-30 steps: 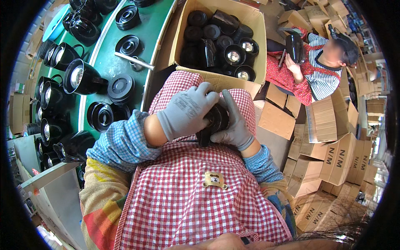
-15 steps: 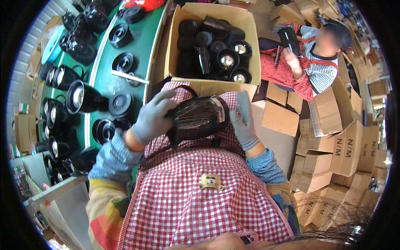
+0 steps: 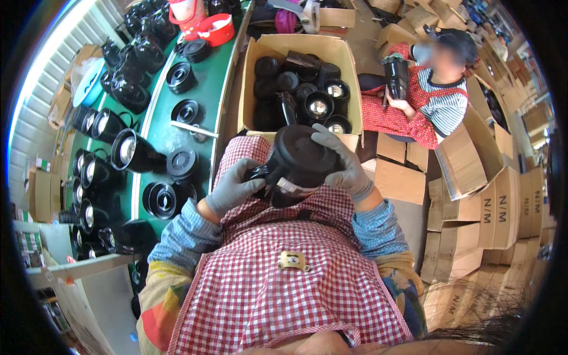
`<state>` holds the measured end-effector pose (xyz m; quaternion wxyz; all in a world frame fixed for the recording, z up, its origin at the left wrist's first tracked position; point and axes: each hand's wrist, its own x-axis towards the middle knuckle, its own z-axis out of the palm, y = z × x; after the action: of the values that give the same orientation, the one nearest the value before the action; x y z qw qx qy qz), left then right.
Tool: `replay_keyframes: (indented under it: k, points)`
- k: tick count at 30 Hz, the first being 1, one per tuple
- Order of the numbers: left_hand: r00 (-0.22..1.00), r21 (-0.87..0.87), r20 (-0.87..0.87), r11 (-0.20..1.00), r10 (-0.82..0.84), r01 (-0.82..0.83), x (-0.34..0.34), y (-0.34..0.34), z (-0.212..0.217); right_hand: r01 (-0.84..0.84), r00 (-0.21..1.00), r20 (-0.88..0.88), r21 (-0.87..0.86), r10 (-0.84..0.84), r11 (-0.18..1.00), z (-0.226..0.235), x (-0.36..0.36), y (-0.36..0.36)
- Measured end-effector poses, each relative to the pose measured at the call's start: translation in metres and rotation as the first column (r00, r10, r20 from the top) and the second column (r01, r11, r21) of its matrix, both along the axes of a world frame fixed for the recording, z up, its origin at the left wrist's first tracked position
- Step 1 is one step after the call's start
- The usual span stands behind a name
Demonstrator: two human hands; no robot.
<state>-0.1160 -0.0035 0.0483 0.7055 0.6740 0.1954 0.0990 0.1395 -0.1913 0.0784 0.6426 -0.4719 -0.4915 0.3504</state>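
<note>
I hold a black kettle body (image 3: 299, 163) over my lap, bottom side turned up toward the camera. My left hand (image 3: 235, 188), in a grey glove, grips its handle side on the left. My right hand (image 3: 343, 160), also gloved, lies over the round base and right edge. Below it is my red-and-white checked apron (image 3: 278, 278). Just beyond the kettle stands an open cardboard box (image 3: 349, 59) filled with several more black kettle bodies (image 3: 319, 103).
A green table (image 3: 207, 83) on the left carries several black kettles (image 3: 130, 151), round black bases (image 3: 182, 163) and a red tub (image 3: 216, 28). A seated person (image 3: 435, 97) at the upper right holds a black kettle. Stacked cardboard cartons (image 3: 503, 207) fill the right side.
The kettle was down in my lap, then lifted and turned sideways; now its round base faces up and my right hand has moved on top of it.
</note>
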Motion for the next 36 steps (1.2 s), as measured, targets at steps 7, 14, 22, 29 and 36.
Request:
replay_keyframes:
  k: [7,14,22,29,36]
  points:
    - [0.949,0.296,-0.29,0.955,0.12,-0.03,-0.016,-0.057,-0.05,-0.186,0.981,-0.001,-0.261,0.193,0.947,-0.03,0.02,-0.006]
    - [0.898,0.351,-0.4,0.875,-0.182,0.333,-0.012,-0.065,-0.029,0.144,0.864,0.503,-0.22,-0.014,0.965,-0.079,-0.006,0.026]
    - [0.9,0.808,-0.132,0.571,0.416,-0.146,-0.026,0.102,-0.026,0.05,0.894,0.441,-0.269,0.077,0.962,-0.075,0.007,0.022]
    - [0.771,0.934,-0.35,0.131,0.532,0.334,-0.043,0.255,-0.044,0.001,0.905,0.41,-0.276,0.116,0.961,-0.071,0.016,0.034]
    - [0.664,0.777,-0.603,0.14,0.442,0.613,-0.031,0.269,-0.042,0.143,0.881,0.472,-0.192,-0.037,0.971,-0.052,0.035,0.047]
